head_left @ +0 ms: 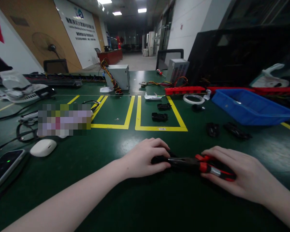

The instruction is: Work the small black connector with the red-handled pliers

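Note:
My right hand (248,170) is closed around the red and black handles of a pair of pliers (203,167). The dark jaws point left and reach the fingers of my left hand (145,158). Between its thumb and fingers, my left hand pinches a small black piece (160,159), which looks like a tied cable bundle; the fingers hide much of it. Where the jaws meet this piece is too dark to make out exactly. Both hands are low over the dark green table (99,199).
Two black bundles (159,116) lie inside a yellow tape outline (161,129). More black bundles (212,129) sit by a blue tray (253,109) at right. Metal power supply boxes (124,77) stand at the back. A white case (43,147) and a handheld device (6,167) lie left.

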Demonstrator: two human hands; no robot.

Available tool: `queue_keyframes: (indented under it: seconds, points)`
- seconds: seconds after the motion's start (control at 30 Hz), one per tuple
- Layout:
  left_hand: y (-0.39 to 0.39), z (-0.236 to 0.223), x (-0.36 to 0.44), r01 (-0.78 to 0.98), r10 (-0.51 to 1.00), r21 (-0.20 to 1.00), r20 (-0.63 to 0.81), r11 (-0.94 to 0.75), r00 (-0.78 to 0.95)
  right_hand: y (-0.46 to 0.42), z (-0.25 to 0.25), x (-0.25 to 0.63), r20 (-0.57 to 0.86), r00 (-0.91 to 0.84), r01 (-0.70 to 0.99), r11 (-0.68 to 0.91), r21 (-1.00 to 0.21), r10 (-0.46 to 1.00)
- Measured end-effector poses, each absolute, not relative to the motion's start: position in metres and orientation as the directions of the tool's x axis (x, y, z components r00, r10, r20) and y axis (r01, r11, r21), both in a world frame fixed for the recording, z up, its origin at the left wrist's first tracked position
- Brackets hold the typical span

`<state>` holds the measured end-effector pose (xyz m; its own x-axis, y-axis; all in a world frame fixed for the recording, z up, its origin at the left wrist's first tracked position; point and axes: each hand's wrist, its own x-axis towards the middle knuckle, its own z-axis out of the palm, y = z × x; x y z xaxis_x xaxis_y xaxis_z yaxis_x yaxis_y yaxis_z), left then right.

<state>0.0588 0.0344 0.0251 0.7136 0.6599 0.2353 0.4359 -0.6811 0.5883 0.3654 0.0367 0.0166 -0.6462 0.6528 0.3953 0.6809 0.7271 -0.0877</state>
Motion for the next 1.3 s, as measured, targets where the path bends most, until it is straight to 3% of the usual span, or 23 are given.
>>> queue_keyframes:
  seconds: [0.27, 1.13, 1.3]
  points:
    - [0.037, 0.022, 0.057, 0.377, 0.683, 0.691, 0.231, -0.616, 0.692, 0.035, 0.01, 0.365, 0.404, -0.625, 0.683, 0.718, -0.133, 0.669]
    - [0.039, 0.023, 0.057, 0.419, 0.674, 0.649, 0.201, -0.635, 0.711, 0.035, 0.013, 0.347, 0.392, -0.625, 0.745, 0.666, 0.041, 0.675]
    - [0.037, 0.022, 0.057, 0.429, 0.663, 0.614, 0.215, -0.663, 0.717, 0.024, 0.023, 0.328, 0.393, -0.527, 0.81, 0.586, -0.037, 0.753]
